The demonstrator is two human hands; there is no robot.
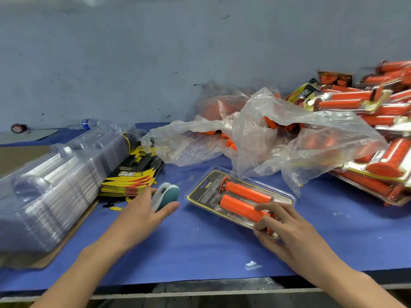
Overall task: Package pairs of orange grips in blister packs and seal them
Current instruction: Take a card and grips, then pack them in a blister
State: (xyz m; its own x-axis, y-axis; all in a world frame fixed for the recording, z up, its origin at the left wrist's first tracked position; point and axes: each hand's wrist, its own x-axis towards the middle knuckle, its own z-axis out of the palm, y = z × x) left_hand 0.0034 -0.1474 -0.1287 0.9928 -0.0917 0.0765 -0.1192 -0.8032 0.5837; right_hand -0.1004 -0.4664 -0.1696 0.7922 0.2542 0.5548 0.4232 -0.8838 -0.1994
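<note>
Head view puts your right hand [287, 227] nearest, fingers curled over the near end of the clear plastic blister pack with its black-and-yellow card [206, 192] and thumb tucked at its edge, so it is gripping the pack. That pack lies flat on the blue table cover [200, 245] with two orange cylindrical rubber grips [244, 193] side by side inside. Just left of the pack, your left hand [142, 212] is closed around a small teal-and-white handheld tool [169, 195], probably a stapler. Expect the pack to feel light, thin and springy, slick under your fingers. The grips give it what weight it has. Take it by the flat rim beside the grips and press both layers together where you seal. Stay off the domed bubble, which would likely dent. Farther left of the pack sit a stack of yellow-and-black printed cards [133, 174] and a long nest of clear empty plastic shells [55, 185]. Behind the pack a crumpled clear plastic bag [289, 134] holds loose orange grips [229, 142]. To its far right, finished packs [378, 158] lie heaped.
</note>
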